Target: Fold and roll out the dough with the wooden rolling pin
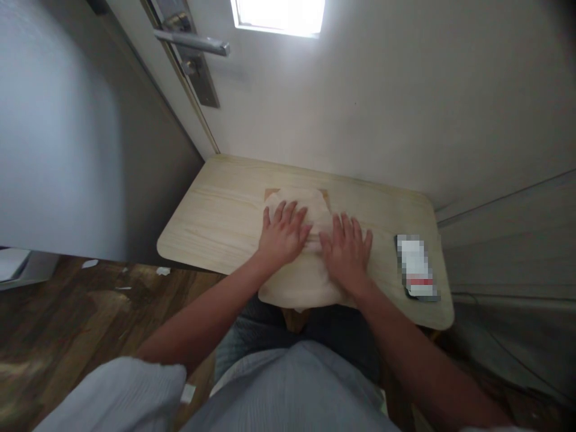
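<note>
A pale, thin, soft-looking sheet [297, 276] lies on the small wood-grain table, its near end reaching over the front edge. Whether it is paper or cloth I cannot tell. Tan corners of a flat piece [271, 193] show from beneath its far end. My left hand [284, 231] rests flat on the sheet with fingers spread. Beside it, my right hand [347, 249] lies flat along the sheet's right side, fingers also apart. A narrow fold or strip [314, 240] runs across the sheet between the two hands.
The table [216, 204] stands against a pale door with a metal handle [193, 42]. A blurred-out phone-like object [416, 267] lies on its right end. To the left is a large grey panel [58, 132]. White scraps [163, 271] litter the wooden floor.
</note>
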`<state>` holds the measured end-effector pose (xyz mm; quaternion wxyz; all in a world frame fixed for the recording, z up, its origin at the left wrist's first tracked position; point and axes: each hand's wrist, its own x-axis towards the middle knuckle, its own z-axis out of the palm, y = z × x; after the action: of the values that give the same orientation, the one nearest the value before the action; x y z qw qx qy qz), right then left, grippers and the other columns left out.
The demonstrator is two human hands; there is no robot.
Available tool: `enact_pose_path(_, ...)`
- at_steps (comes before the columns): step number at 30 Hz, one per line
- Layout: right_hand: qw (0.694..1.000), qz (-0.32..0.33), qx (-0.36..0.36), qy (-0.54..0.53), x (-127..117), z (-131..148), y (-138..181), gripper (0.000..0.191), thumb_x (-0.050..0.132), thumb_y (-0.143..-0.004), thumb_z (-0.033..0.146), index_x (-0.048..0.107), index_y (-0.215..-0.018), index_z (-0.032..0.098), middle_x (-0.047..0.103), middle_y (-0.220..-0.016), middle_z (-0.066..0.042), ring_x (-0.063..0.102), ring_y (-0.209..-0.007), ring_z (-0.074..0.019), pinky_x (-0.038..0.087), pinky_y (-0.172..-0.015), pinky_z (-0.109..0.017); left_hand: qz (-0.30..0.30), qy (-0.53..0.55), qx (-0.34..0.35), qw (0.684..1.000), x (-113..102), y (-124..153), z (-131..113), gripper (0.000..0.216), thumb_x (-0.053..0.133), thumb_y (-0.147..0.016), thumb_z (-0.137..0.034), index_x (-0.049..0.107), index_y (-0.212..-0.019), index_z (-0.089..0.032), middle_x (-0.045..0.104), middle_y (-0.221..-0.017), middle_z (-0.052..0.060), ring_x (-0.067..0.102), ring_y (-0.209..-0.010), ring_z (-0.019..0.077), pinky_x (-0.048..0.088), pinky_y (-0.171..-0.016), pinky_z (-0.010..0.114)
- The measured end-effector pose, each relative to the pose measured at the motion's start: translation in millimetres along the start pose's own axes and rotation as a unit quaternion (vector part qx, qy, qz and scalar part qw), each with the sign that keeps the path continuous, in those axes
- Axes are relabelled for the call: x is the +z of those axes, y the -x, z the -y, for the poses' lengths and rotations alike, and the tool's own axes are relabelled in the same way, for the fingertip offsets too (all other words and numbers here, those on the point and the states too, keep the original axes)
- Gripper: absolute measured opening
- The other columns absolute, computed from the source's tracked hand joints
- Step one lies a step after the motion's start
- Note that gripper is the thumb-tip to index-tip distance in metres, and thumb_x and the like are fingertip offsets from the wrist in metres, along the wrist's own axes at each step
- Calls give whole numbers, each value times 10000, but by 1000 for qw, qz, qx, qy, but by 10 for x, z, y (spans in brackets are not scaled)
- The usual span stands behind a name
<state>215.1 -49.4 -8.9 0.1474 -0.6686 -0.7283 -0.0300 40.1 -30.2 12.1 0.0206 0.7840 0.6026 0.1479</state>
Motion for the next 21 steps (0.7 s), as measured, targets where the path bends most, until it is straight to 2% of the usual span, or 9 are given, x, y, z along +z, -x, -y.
enact_pose_path(4, 999, 21, 29, -15, 76, 27, -600, 576, 368, -999, 523, 414, -1504, 249, 448, -1529, -145, 390, -1373, -382, 224, -1085, -674, -5, -3, 3, 1000, 97, -519, 181, 509, 307, -1024, -468, 482, -1424, -206, 423, -1547, 127, 326, -1442, 316, 169, -1181, 592)
enact_pose_path(7, 999, 30, 32, -16, 66, 41, -640, 578, 365, -1000, 515, 410, -1506, 239, 460, -1519, -149, 402, -1362, -386, 244, -1077, -670, -1, 0, 5, 1000, 109, -582, 199, 508, 315, -1022, -460, 493, -1409, -184, 438, -1531, 143, 349, -1422, 323, 193, -1170, 594)
enact_pose_path(9, 999, 16, 24, -12, 34, 47, -451, 583, 352, -1007, 502, 411, -1502, 199, 469, -1510, -162, 395, -1367, -385, 222, -1093, -667, 0, 3, 8, 1000, 81, -437, 146, 513, 311, -1023, -475, 490, -1414, -195, 439, -1531, 139, 358, -1417, 320, 214, -1165, 582)
enact_pose_path(12, 1000, -8, -5, -20, -37, 27, 23, 575, 353, -1014, 482, 429, -1483, 159, 473, -1503, -171, 380, -1374, -378, 215, -1110, -644, 2, 10, 16, 1000, 5, -31, 11, 527, 313, -1019, -516, 474, -1430, -230, 436, -1539, 119, 357, -1421, 314, 244, -1156, 567)
enact_pose_path(16, 994, -16, -59, -85, -132, -90, 571, 545, 466, -983, 469, 500, -1415, 137, 544, -1421, -178, 422, -1326, -335, 342, -1086, -534, 4, 41, 50, 998, -98, 499, -119, 519, 429, -982, -551, 503, -1402, -255, 484, -1502, 103, 384, -1403, 307, 218, -1171, 556)
enact_pose_path(18, 989, -21, -73, -125, -164, -164, 679, 498, 533, -954, 470, 560, -1342, 159, 594, -1342, -153, 464, -1268, -306, 376, -1077, -493, 13, 64, 73, 995, -133, 631, -120, 493, 501, -951, -560, 562, -1326, -246, 563, -1407, 104, 457, -1327, 301, 248, -1156, 536)
enact_pose_path(21, 985, -21, -67, -159, -187, -253, 662, 406, 595, -921, 467, 632, -1213, 187, 639, -1193, -122, 523, -1142, -277, 421, -1026, -454, 36, 74, 96, 992, -168, 642, -80, 347, 529, -957, -495, 636, -1151, -227, 658, -1192, 90, 555, -1147, 279, 346, -1062, 493)
